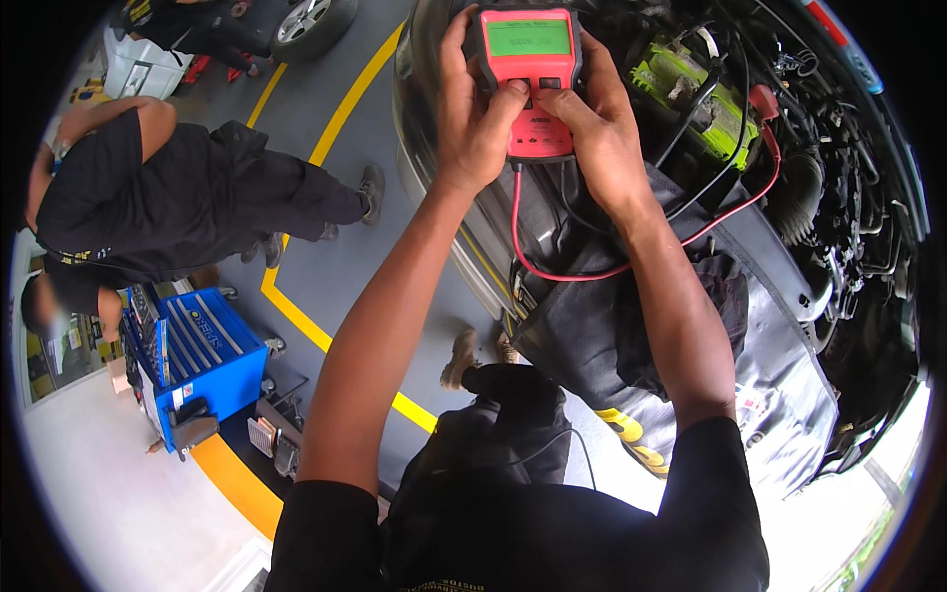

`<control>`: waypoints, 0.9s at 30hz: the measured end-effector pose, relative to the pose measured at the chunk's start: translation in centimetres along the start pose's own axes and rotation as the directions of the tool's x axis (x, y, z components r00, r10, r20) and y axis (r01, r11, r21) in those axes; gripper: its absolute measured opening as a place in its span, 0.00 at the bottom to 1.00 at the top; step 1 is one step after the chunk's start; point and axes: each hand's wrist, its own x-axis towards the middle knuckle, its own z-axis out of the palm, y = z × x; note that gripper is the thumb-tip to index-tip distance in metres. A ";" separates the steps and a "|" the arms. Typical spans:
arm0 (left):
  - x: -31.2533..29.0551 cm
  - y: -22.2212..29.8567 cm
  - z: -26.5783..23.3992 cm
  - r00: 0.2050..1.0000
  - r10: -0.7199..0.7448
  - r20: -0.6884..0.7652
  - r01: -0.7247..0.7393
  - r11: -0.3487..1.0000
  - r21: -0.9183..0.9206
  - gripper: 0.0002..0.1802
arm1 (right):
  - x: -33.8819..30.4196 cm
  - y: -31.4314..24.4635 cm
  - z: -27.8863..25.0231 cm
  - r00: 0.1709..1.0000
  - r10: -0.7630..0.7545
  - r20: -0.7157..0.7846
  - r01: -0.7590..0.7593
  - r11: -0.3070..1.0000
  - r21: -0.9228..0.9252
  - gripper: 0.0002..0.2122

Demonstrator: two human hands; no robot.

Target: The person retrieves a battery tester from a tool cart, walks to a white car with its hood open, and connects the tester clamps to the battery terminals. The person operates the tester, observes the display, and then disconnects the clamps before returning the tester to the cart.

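Between both my hands is a red battery tester [538, 133] with a lit green screen. My left hand [472, 123] wraps its left side, thumb on the buttons. From the other side my right hand [604, 128] grips it, its thumb also resting on the keypad. A red cable [567, 277] and a black cable run from the tester's lower end toward the engine bay. At the bright green car battery [691, 94], a red clamp [763, 102] sits by its right end. Black cable leads cross over the battery.
The open engine bay [819, 197] fills the right, with a dark fender cover [730, 286] over the car's edge. At left stand co-workers in black [197, 187] and a blue tool cart [212, 345]. A loose wheel [314, 28] lies at the top; yellow lines mark the grey floor [345, 237].
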 end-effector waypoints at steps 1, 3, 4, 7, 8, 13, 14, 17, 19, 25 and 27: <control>0.0 0.0 0.0 1.000 -0.005 0.001 0.005 1.000 0.010 0.55 | 0.0 0.0 -0.1 1.000 0.000 0.002 0.000 1.000 -0.011 0.33; 0.1 0.0 -0.1 1.000 -0.009 0.005 0.009 1.000 0.019 0.53 | 0.0 0.0 -0.2 1.000 -0.002 0.008 0.003 1.000 -0.031 0.33; 0.1 0.0 -0.3 1.000 -0.007 0.010 0.007 1.000 0.018 0.52 | 0.1 0.2 -0.2 1.000 -0.010 0.007 0.010 1.000 0.006 0.33; 0.2 0.2 -0.2 0.999 -0.006 0.035 0.006 1.000 -0.018 0.49 | 0.3 0.7 -0.5 1.000 -0.015 -0.018 0.016 0.996 0.083 0.33; 0.2 0.3 -0.1 0.999 -0.005 0.045 0.007 0.999 -0.037 0.48 | 0.3 0.7 -0.7 0.999 -0.003 -0.039 0.006 0.996 0.088 0.33; 0.0 0.4 -0.4 0.999 -0.016 0.046 0.016 1.000 -0.007 0.47 | 0.4 0.5 -0.6 0.999 0.030 -0.044 -0.030 0.999 0.013 0.32; -0.1 0.5 -0.5 0.999 -0.017 0.048 0.017 1.000 0.010 0.48 | 0.2 0.5 0.1 0.999 0.004 -0.046 -0.005 1.000 -0.027 0.32; 0.1 2.1 0.3 0.995 -0.090 0.042 0.085 0.991 0.102 0.47 | 0.1 0.0 0.1 0.999 -0.031 -0.039 0.028 0.996 -0.085 0.30; -0.1 1.9 0.1 0.997 -0.065 0.036 0.061 0.992 0.112 0.47 | 0.1 0.0 0.2 0.998 -0.055 -0.021 0.053 0.993 -0.109 0.30; -0.1 0.3 -0.3 0.999 -0.003 0.050 0.001 0.999 0.038 0.51 | 0.0 0.2 0.4 0.997 -0.072 -0.029 0.066 0.985 -0.162 0.30; 0.0 0.7 0.1 0.997 -0.051 0.051 0.053 0.998 -0.036 0.53 | 0.0 0.6 0.3 0.997 -0.054 -0.046 0.046 0.987 -0.152 0.30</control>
